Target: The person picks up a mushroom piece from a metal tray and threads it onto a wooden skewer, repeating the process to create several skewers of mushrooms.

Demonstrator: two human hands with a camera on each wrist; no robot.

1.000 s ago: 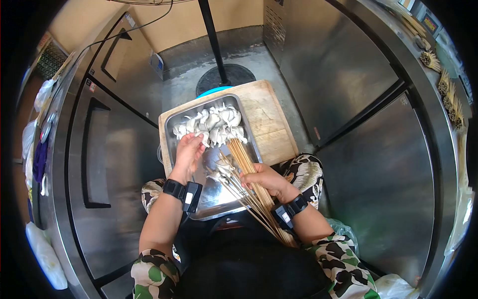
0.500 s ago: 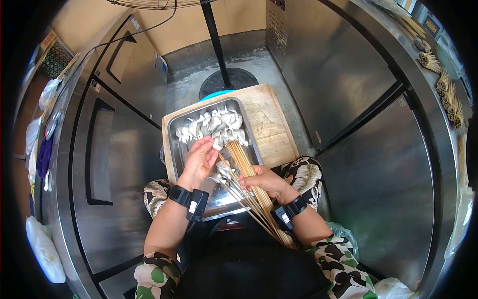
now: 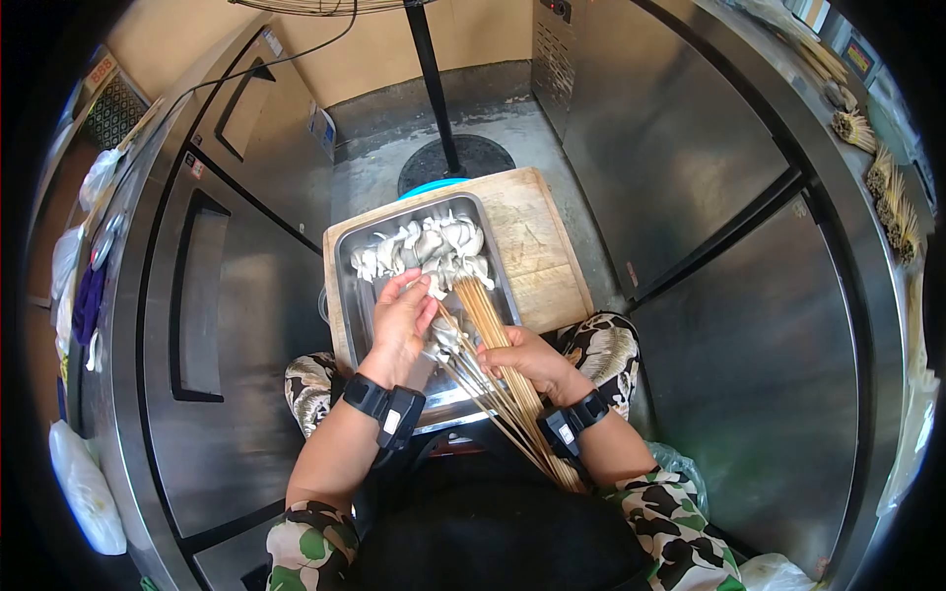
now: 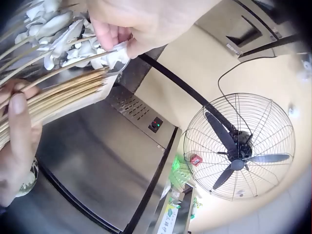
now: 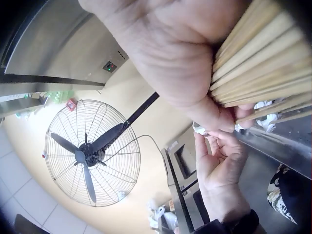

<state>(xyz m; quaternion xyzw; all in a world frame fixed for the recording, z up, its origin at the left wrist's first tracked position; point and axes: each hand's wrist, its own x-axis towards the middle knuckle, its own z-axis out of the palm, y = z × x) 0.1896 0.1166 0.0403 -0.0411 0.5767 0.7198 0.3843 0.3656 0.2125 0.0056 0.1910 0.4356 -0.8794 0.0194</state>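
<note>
A steel tray lies on a wooden board across my lap. White mushroom pieces are heaped at its far end. My right hand grips a bundle of bamboo skewers, some with mushroom threaded on near the tips. My left hand pinches a white mushroom piece by the skewer tips. In the right wrist view the skewers run under my right hand's fingers, and my left hand shows beyond them.
Stainless steel cabinets stand at the left and right. A standing fan's pole and round base sit ahead on the floor. More skewer bundles lie on the right counter. White bags hang at the left.
My left hand has drawn back from the mushroom heap toward the skewer tips, carrying a mushroom piece. The right hand with the skewers has stayed about where it was.
</note>
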